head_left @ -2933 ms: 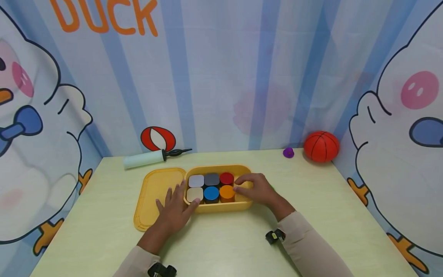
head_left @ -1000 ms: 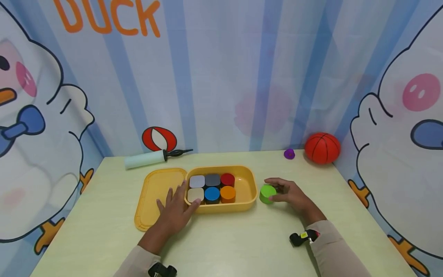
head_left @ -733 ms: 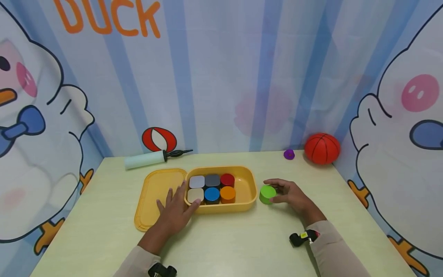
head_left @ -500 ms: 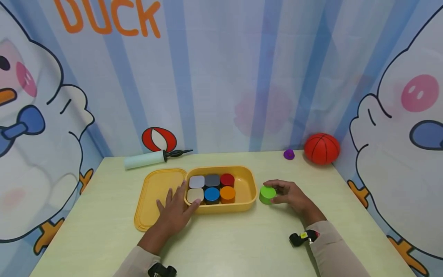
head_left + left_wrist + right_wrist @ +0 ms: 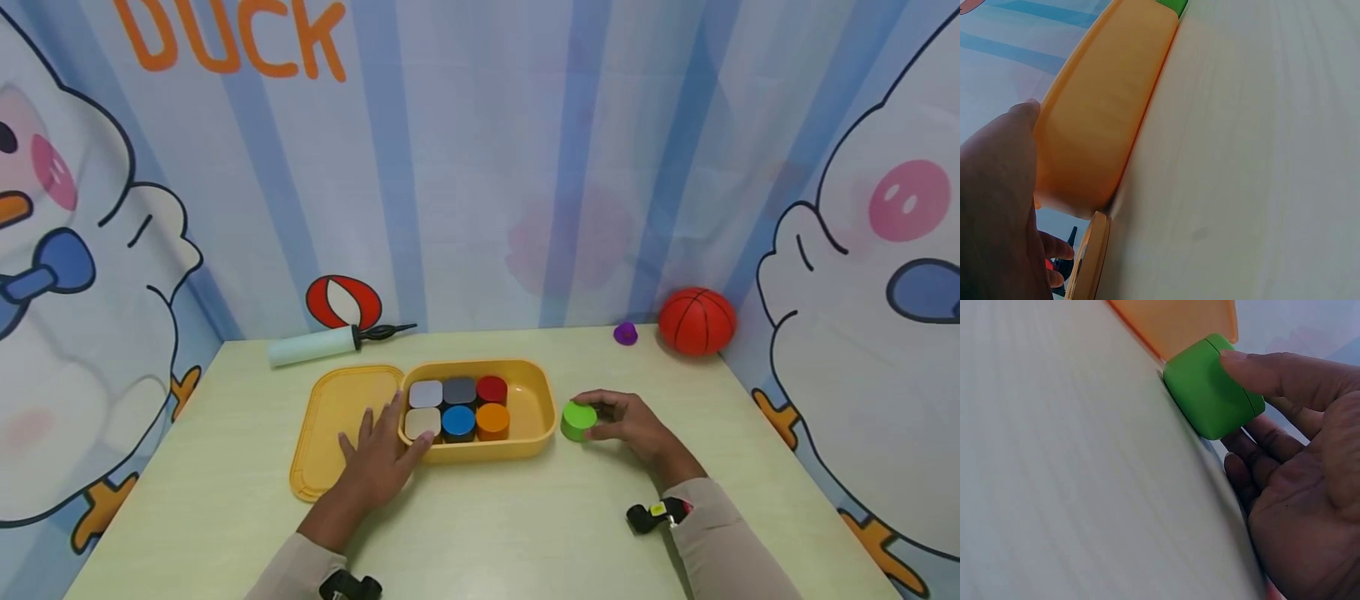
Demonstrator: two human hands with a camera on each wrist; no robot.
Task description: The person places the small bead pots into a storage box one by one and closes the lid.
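A yellow box [image 5: 536, 412] holds several small pots in two rows, among them a blue pot [image 5: 459, 422], an orange pot [image 5: 493, 422] and a red pot [image 5: 492, 389]. My left hand [image 5: 375, 458] lies with spread fingers over the box's left end, the thumb at its front rim. On the table just right of the box stands a small green pot [image 5: 578, 421]. My right hand [image 5: 633, 425] holds it between thumb and fingers; the right wrist view shows the thumb on the green pot's [image 5: 1204, 390] side near a lid seam.
The yellow lid [image 5: 330, 450] lies flat left of the box, partly under the left hand. Behind it are a pale green hand pump [image 5: 315, 346], and at the back right a purple piece [image 5: 626, 333] and a red ball [image 5: 697, 322]. A printed curtain [image 5: 480, 167] backs the table.
Since the oldest frame my right hand has moved right, from the box's right end to the green pot outside it. Over the last second both hands have stayed nearly still.
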